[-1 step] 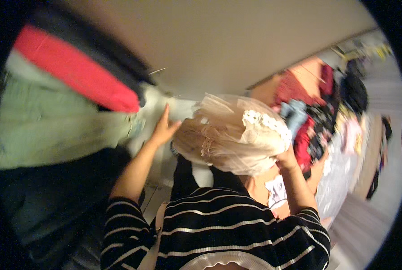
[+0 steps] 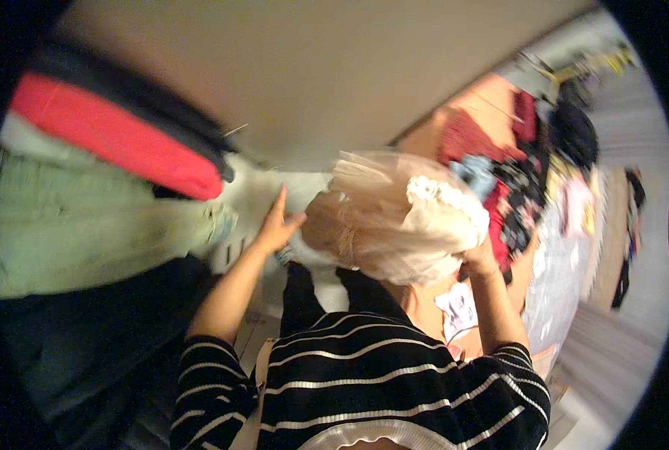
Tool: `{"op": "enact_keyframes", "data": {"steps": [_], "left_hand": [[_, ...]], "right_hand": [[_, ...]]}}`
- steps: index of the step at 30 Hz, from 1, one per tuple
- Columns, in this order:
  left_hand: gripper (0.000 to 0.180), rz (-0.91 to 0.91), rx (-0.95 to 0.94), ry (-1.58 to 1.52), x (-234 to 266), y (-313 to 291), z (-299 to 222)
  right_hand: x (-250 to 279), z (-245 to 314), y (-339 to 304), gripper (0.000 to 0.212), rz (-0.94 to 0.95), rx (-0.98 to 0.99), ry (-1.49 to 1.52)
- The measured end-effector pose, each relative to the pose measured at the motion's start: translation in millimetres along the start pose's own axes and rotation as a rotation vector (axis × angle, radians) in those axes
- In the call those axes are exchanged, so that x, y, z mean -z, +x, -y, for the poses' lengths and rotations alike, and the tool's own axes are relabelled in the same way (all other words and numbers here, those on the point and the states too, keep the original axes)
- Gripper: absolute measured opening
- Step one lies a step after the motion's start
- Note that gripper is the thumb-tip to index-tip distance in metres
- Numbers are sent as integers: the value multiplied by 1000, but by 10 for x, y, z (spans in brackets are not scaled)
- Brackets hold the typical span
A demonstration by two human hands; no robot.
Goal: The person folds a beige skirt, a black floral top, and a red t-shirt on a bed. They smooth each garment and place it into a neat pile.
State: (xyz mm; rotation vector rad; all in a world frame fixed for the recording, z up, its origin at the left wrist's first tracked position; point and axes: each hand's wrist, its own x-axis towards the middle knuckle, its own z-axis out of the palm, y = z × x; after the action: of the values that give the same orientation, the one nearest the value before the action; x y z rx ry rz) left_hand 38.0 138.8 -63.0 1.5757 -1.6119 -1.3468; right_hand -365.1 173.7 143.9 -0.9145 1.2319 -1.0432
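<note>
A cream garment of sheer tulle with a band of white flower-like trim hangs bunched up in front of my body. My right hand is closed on its right edge; the cloth hides part of the fingers. To the left of the garment is my left hand, fingers stretched and thumb apart, holding nothing. A small gap lies between that hand and the tulle.
Folded or hanging clothes fill the left side: a red piece, pale green cloth and dark cloth. On the right, an orange surface bears a heap of mixed clothes. A plain panel rises ahead.
The view has shifted slightly, so the clothes on both sides sit a little differently. My right hand keeps its hold on the tulle garment; my left hand stays spread.
</note>
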Motion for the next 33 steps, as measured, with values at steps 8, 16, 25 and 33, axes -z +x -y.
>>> {"op": "enact_keyframes", "data": {"steps": [8, 16, 25, 33], "left_hand": [[82, 566, -124, -176, -1697, -12, -1863], [80, 388, -16, -169, -1788, 237, -1992], [60, -215, 547, -321, -845, -842, -855], [68, -1394, 946, -837, -658, -3274, 161]], "right_hand": [[1788, 1016, -1171, 54, -846, 396, 285], [3457, -509, -1418, 55, -1110, -70, -107], [1416, -1930, 158, 20, 97, -509, -295], [-1512, -1296, 414, 35, 1079, -241, -546]]}}
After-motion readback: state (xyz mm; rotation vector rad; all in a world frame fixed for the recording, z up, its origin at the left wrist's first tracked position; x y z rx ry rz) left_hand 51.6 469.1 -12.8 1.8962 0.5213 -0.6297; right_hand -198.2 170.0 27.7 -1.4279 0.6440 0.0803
